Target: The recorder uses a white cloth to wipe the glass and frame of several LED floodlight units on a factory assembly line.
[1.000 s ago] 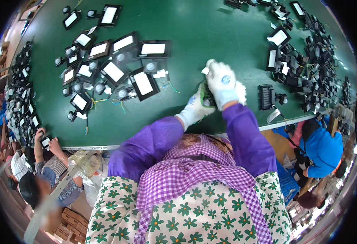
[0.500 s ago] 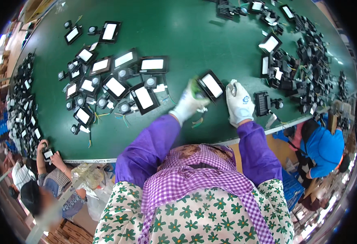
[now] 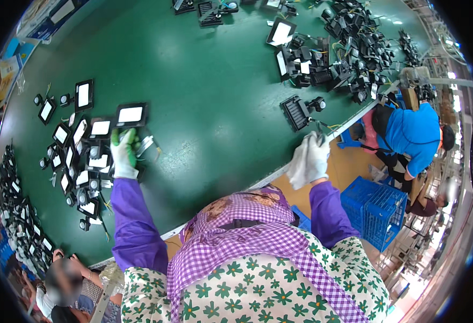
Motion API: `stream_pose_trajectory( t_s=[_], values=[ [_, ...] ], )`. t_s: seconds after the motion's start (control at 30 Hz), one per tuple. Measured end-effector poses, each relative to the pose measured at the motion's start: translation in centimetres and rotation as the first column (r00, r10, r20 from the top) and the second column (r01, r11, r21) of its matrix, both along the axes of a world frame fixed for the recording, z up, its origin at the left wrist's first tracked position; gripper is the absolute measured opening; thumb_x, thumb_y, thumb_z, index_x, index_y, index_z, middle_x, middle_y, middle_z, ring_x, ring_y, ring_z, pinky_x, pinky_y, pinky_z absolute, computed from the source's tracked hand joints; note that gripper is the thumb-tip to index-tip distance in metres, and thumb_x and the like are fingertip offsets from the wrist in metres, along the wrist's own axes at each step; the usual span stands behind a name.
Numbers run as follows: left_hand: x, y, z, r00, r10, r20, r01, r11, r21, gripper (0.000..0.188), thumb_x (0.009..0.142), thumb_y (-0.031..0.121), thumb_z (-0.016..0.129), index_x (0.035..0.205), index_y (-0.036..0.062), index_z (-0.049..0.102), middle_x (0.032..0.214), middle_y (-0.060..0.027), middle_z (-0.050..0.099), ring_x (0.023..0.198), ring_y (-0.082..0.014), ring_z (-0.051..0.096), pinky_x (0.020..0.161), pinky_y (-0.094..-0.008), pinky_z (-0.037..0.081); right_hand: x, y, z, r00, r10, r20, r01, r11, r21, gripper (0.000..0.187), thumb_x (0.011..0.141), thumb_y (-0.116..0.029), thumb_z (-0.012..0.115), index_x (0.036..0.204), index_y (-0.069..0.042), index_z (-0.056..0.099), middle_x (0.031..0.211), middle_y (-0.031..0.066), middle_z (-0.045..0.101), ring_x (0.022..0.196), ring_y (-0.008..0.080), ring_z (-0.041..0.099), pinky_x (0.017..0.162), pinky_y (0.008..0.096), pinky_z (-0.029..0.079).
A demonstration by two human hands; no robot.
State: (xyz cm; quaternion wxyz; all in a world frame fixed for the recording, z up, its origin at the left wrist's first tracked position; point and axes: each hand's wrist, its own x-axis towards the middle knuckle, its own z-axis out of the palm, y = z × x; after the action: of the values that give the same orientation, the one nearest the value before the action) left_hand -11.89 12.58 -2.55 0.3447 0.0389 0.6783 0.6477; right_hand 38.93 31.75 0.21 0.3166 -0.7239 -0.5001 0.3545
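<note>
My left hand (image 3: 124, 154), in a white glove with green fingers, is over the group of lamps on the left of the table. Its fingers curl at the near edge of a black floodlight (image 3: 130, 114) with a white front, and hide the part beneath. A tag and thin wires lie just right of them. At the table's near edge, my gloved right hand (image 3: 316, 156) is closed around a white cloth (image 3: 299, 164) that hangs below the fingers. Beyond it lies a face-down floodlight (image 3: 295, 113) with a ribbed back and a round sensor (image 3: 316, 104).
Several floodlights (image 3: 84, 94) lie face up left of my left hand. A dense heap of lamps (image 3: 349, 37) covers the far right, another pile (image 3: 18, 210) the left edge. Co-workers sit at lower left and right. Blue crates (image 3: 373, 210) stand below the right edge.
The view has turned. My left hand has gone from mid-table to the left group, and the floodlight it held has left the middle. My right hand has moved to the near edge.
</note>
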Motion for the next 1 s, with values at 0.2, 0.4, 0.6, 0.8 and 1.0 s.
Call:
stream_pose_trajectory(
  t_s=[0.2,0.4,0.6,0.8,1.0],
  values=[
    [-4.6,-7.3,-3.1,0.844,-0.154,-0.514,-0.066,0.921,-0.384,0.066,0.086,0.017,0.077,0.141,0.0023,0.044,0.115,-0.0113,0.062,0.103,-0.0192,0.062,0.083,-0.0316,0.051,-0.7,5.1,-1.3,0.903,0.134,-0.409,-0.240,0.945,-0.221,0.016,0.097,-0.023,0.058,0.096,-0.007,0.063,0.078,-0.0021,0.060,0.069,0.0121,0.058,0.062,0.0292,0.048],
    [11.0,4.2,7.7,0.503,-0.284,-0.816,0.175,0.958,-0.226,0.051,0.083,0.014,0.075,0.130,0.0022,0.058,0.124,-0.0153,0.060,0.112,-0.0292,0.059,0.095,-0.0396,0.048,-5.8,-2.4,-7.3,0.401,-0.046,-0.915,-0.562,0.777,-0.285,0.013,0.092,-0.021,0.050,0.092,-0.015,0.062,0.082,0.0051,0.057,0.085,0.0245,0.057,0.077,0.0378,0.047],
    [19.0,16.9,12.0,-0.002,-0.626,-0.780,0.698,0.558,-0.449,0.039,0.081,0.022,0.069,0.117,0.0082,0.064,0.111,-0.0165,0.063,0.102,-0.0352,0.061,0.087,-0.0435,0.050,-7.0,-6.1,0.0,0.554,0.832,0.040,-0.796,0.543,-0.268,0.022,0.092,-0.024,0.052,0.104,-0.007,0.059,0.091,0.0147,0.063,0.090,0.0323,0.063,0.086,0.0372,0.048],
    [25.6,18.0,4.9,-0.695,-0.668,-0.267,0.234,0.141,-0.962,0.047,0.090,0.014,0.050,0.136,0.0096,0.054,0.112,-0.0177,0.060,0.098,-0.0286,0.061,0.080,-0.0402,0.049,-4.7,-5.1,-0.8,0.965,0.173,0.198,-0.156,0.983,-0.102,0.046,0.094,-0.031,0.056,0.129,-0.001,0.049,0.095,0.0256,0.069,0.090,0.0442,0.067,0.078,0.0468,0.053],
    [23.6,16.1,7.3,-0.462,-0.774,-0.433,0.454,0.214,-0.865,0.036,0.079,0.021,0.069,0.112,0.0101,0.060,0.101,-0.0176,0.061,0.089,-0.0335,0.066,0.076,-0.0448,0.053,-7.6,-3.4,6.4,0.979,0.177,0.097,-0.171,0.983,-0.071,0.030,0.094,-0.030,0.058,0.105,-0.003,0.054,0.099,0.0212,0.068,0.096,0.0404,0.066,0.083,0.0514,0.049]
  ],
)
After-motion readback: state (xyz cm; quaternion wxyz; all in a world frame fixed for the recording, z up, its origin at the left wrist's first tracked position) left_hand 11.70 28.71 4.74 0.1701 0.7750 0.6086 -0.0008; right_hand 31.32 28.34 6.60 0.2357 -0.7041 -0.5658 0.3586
